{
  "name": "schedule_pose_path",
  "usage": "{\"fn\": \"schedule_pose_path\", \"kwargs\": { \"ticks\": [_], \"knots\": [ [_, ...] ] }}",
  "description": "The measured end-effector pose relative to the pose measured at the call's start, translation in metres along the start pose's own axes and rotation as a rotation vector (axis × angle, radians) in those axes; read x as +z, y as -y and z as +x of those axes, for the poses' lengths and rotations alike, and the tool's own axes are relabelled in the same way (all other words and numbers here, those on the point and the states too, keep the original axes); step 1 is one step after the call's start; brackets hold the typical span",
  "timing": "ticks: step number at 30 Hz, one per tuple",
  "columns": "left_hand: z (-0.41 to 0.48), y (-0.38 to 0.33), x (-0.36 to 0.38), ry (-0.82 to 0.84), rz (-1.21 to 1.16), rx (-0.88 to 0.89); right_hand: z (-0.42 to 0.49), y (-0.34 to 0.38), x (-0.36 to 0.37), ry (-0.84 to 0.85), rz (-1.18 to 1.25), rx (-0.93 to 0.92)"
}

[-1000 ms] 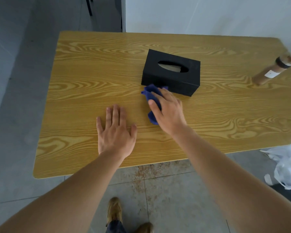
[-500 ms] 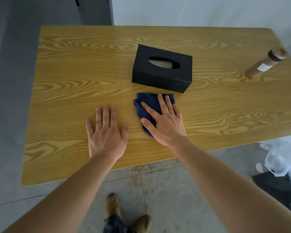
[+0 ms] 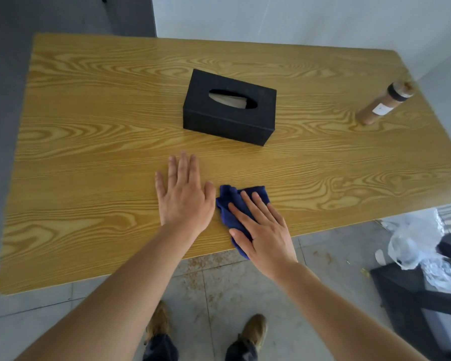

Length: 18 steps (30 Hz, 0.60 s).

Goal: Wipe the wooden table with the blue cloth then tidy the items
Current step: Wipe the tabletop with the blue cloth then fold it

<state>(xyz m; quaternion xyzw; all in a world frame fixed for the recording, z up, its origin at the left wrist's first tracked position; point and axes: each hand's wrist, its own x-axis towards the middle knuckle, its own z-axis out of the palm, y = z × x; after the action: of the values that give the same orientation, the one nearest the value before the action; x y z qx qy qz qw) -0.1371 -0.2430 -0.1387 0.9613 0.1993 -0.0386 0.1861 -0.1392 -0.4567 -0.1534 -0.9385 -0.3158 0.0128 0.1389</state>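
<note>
A crumpled blue cloth [image 3: 231,204] lies at the near edge of the wooden table [image 3: 89,152], its lower corner hanging just over the edge. My right hand [image 3: 264,230] presses flat on the cloth with fingers spread. My left hand [image 3: 184,195] rests palm-down on bare wood just left of the cloth, holding nothing. A black tissue box [image 3: 229,108] stands mid-table beyond both hands, a tissue showing in its slot. A brown cylindrical bottle [image 3: 384,104] with a dark band and a white label stands at the far right.
A white wall runs behind the table. Clear plastic bags [image 3: 417,246] lie on the tiled floor at the right, beside a dark piece of furniture [image 3: 412,303]. My shoes [image 3: 253,332] show below the table's near edge.
My right hand has dragged the blue cloth from beside the tissue box back toward the near table edge. My left hand stays flat on the table. The view has shifted.
</note>
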Motion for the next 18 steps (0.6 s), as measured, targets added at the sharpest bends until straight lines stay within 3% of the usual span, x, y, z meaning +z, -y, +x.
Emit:
{"fn": "schedule_pose_path", "kwargs": {
  "ticks": [4,8,11,13,18],
  "knots": [
    [0.006,-0.023,0.014,0.007,-0.027,-0.038,-0.021,-0.019,-0.005,-0.053,0.114,-0.094],
    [0.003,-0.032,0.027,-0.020,0.094,-0.083,-0.034,-0.046,-0.028,-0.030,0.281,-0.186],
    [0.004,-0.033,0.031,-0.027,0.173,-0.095,-0.031,-0.063,-0.058,0.113,0.607,0.014],
    [0.004,-0.033,0.033,-0.039,0.182,-0.104,-0.021,-0.080,-0.078,0.119,0.720,0.190],
    [0.005,-0.035,0.035,-0.075,0.193,-0.123,0.055,-0.137,-0.096,-0.087,0.554,0.256]
  ]
}}
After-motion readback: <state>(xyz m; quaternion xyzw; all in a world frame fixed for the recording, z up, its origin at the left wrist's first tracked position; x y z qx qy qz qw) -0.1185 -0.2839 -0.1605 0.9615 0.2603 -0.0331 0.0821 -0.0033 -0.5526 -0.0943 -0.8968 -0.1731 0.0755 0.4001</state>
